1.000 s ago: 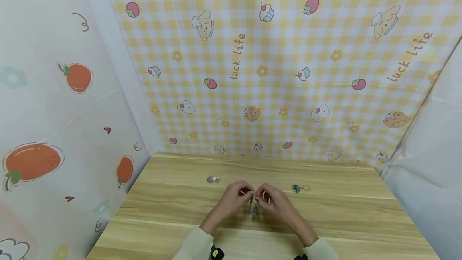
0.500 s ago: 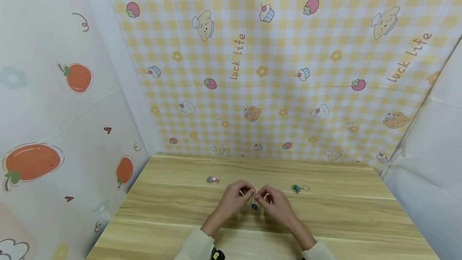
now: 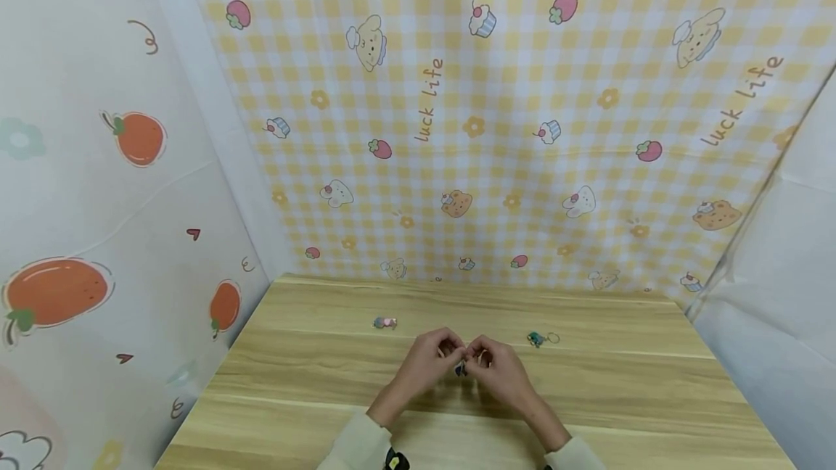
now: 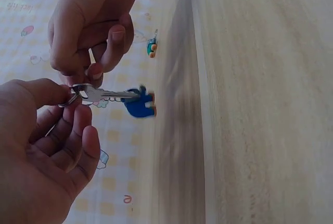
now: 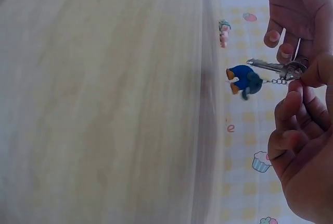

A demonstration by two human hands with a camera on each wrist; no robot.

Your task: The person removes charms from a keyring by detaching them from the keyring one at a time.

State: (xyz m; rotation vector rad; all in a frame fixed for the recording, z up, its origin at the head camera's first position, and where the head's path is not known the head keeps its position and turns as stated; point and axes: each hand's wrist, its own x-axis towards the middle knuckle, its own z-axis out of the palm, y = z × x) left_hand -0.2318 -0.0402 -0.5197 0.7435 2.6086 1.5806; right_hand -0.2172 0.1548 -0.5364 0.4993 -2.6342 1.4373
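Note:
Both hands meet at a small metal key ring (image 4: 73, 98) held up over the table. My left hand (image 3: 431, 367) pinches it between thumb and fingers. My right hand (image 3: 501, 370) pinches the ring from the other side, its fingertips close to the left ones. A silver key (image 4: 106, 95) is at the ring, its blade pointing away from the fingers. Beside it, a blue elephant charm (image 5: 242, 77) with orange feet hangs from a short chain (image 5: 276, 82). Fingertips hide part of the ring.
A pink and grey-blue charm (image 3: 385, 323) lies on the wooden table (image 3: 313, 383), beyond my left hand. To the right lies a teal charm (image 3: 535, 339) with a ring (image 3: 553, 338). A checked cloth (image 3: 418, 93) hangs behind the table.
The hands stay together, with small finger shifts at the ring. In the head view the hanging charm appears higher and more covered by the fingers than a second ago.

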